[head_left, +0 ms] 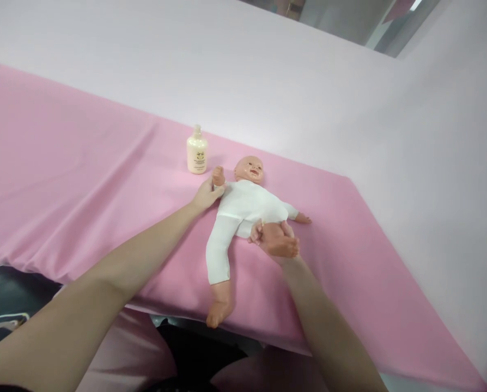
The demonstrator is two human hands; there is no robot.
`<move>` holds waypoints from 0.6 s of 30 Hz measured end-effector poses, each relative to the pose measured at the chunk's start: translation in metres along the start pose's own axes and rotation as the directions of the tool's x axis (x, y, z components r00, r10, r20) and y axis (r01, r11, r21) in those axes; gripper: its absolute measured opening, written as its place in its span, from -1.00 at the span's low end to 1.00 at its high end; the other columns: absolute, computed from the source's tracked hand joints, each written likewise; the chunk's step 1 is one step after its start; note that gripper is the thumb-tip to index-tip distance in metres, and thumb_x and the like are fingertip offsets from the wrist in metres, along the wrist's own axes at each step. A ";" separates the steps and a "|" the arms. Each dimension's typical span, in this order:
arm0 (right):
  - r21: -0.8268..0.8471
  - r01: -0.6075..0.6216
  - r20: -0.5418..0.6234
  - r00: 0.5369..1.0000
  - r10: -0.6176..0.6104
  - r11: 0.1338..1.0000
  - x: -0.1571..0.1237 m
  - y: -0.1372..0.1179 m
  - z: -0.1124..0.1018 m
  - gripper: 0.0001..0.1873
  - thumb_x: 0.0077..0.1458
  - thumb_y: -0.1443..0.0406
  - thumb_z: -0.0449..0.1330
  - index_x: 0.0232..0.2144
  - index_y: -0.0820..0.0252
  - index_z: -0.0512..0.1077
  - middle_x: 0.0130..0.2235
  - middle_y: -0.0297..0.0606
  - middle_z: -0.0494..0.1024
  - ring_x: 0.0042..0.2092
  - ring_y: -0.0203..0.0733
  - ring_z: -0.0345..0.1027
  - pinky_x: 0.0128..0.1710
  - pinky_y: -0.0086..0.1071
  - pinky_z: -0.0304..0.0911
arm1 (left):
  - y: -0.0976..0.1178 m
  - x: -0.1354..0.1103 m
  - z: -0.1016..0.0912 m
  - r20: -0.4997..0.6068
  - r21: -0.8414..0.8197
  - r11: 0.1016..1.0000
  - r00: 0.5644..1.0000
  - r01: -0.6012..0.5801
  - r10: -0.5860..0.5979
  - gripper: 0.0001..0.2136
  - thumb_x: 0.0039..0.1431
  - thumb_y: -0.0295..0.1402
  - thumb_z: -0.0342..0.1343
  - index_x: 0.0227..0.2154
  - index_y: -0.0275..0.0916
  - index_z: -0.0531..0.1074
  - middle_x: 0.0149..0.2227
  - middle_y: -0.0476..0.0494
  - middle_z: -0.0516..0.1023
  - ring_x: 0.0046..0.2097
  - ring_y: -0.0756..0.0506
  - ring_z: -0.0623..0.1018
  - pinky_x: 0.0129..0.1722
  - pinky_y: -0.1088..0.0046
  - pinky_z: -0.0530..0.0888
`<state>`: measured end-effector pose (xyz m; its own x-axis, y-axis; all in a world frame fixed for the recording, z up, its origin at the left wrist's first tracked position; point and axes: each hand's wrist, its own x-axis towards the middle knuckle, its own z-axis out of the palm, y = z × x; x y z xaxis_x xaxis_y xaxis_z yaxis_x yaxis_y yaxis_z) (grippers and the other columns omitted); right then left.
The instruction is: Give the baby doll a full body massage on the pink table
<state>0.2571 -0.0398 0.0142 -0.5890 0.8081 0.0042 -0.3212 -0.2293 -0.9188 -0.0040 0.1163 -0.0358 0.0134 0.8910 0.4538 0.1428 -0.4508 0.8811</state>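
Note:
A baby doll [247,198] with a white cloth body lies face up on the pink-covered table, its head toward the wall. My left hand [206,194] is closed round the doll's arm on the left side, just below its small fist. My right hand [256,233] is wrapped round the doll's raised, bent leg near the foot; the foot hides part of my fingers and palm. The doll's other leg [219,272] stretches toward the table's front edge. Its other arm [303,218] points out to the right.
A cream-coloured bottle [196,152] with a pump top stands upright beyond my left hand. The pink tablecloth [84,163] is wrinkled on the left. A pale wall [153,60] borders the table at the back and right, with a window [341,22] above.

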 end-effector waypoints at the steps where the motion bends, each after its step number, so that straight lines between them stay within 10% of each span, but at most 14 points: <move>1: 0.052 0.048 -0.012 0.999 -0.048 0.997 0.001 -0.004 0.000 -0.22 0.03 -0.49 0.20 -0.38 0.08 0.42 -0.39 -0.31 0.42 -0.38 -0.19 0.22 -0.14 -0.15 0.35 | -0.003 0.002 0.000 -0.023 -0.039 0.999 0.999 0.024 -0.025 -0.50 0.25 0.12 0.26 -0.02 -0.21 0.51 -0.01 -0.28 0.71 0.04 -0.31 0.68 0.19 0.03 0.58; 18: 0.436 0.049 -0.192 0.981 0.040 0.899 -0.005 -0.020 -0.015 -0.54 0.33 -0.15 0.28 -0.19 0.11 0.48 -0.32 -0.39 0.52 -0.47 -0.34 0.31 -0.42 -0.43 0.36 | -0.013 0.007 0.002 -0.137 -0.239 0.968 0.984 0.080 -0.115 -0.60 0.24 0.07 0.31 -0.16 -0.16 0.50 -0.17 -0.16 0.65 -0.12 -0.20 0.64 0.04 0.15 0.58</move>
<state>0.2776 -0.0316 0.0267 -0.4482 0.8873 -0.1083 -0.6406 -0.4033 -0.6534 -0.0034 0.1279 -0.0443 -0.1387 0.9212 0.3636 -0.0976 -0.3781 0.9206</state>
